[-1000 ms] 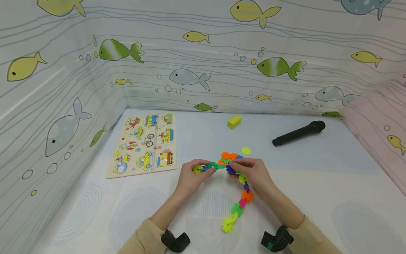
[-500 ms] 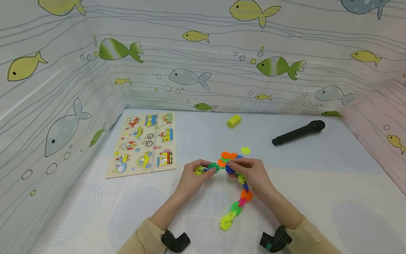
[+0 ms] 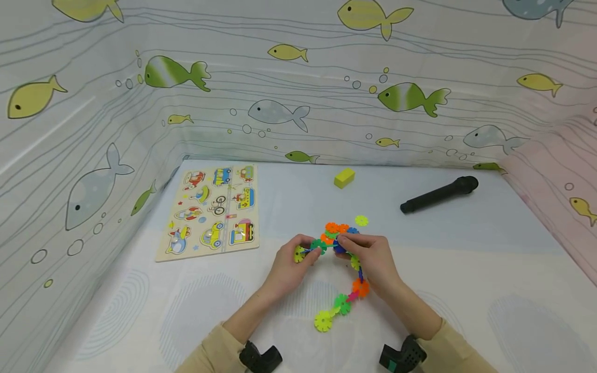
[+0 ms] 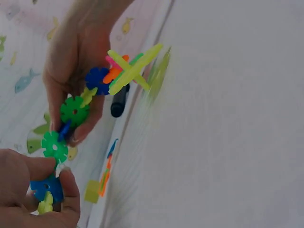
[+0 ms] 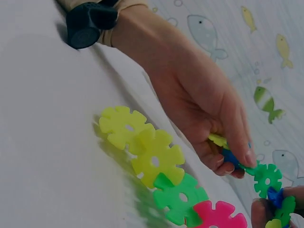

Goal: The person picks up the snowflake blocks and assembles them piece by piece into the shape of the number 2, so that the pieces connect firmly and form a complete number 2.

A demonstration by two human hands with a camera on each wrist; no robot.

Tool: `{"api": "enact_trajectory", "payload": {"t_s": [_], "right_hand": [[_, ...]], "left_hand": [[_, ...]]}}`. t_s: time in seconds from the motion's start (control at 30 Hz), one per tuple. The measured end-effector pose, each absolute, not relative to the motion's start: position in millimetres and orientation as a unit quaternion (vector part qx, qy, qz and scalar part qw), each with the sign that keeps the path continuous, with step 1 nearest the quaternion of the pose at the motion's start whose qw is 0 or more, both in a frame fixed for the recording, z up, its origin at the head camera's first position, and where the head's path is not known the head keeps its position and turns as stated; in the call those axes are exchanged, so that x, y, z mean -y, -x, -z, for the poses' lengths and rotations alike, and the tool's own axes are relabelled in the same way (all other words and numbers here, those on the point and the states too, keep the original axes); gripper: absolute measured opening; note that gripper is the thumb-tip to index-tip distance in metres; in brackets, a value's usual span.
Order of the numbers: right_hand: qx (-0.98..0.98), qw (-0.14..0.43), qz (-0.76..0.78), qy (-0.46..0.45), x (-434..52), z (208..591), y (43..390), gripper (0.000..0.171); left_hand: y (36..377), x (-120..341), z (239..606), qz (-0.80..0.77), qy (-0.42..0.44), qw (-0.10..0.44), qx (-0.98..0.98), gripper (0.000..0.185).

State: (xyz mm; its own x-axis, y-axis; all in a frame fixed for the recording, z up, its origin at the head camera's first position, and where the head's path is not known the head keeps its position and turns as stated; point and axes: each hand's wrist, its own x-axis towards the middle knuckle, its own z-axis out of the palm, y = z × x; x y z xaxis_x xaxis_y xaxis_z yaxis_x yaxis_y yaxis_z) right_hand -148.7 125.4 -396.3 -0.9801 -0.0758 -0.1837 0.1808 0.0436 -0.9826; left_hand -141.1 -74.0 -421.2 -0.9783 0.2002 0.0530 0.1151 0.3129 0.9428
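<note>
left hand [image 3: 291, 264] and right hand [image 3: 373, 259] both pinch a chain of snowflake discs [image 3: 345, 300], just right of the puzzle board [image 3: 212, 212].

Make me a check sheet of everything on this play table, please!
Surface: white table, pale printed shapes.
Job's things: snowflake-disc chain, lifted at the top; its tail reaches the table.
Clutter: vehicle puzzle board, yellow block, black microphone, loose yellow-green disc, orange-and-green disc pile.
Hands: left hand pinches the chain's left end; right hand pinches its middle.
Cables: nothing seen.
Surroundings: fish-print curtain on three sides.
</note>
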Motion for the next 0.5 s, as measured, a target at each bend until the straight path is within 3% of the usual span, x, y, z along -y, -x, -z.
{"api": "enact_trajectory", "payload": {"t_s": [0.23, 0.5], "right_hand": [[-0.735, 0.119, 0.667, -0.007, -127.1, 398.8, 151.5, 0.035], [-0.756, 0.124, 0.643, -0.024, -127.7, 398.8, 151.9, 0.034]], "left_hand": [[143.6, 76.1, 421.7, -0.593, -0.069, 0.004, -0.802, 0.024], [145.0, 78.1, 423.5, -0.598, -0.051, 0.01, -0.8, 0.025]]}}
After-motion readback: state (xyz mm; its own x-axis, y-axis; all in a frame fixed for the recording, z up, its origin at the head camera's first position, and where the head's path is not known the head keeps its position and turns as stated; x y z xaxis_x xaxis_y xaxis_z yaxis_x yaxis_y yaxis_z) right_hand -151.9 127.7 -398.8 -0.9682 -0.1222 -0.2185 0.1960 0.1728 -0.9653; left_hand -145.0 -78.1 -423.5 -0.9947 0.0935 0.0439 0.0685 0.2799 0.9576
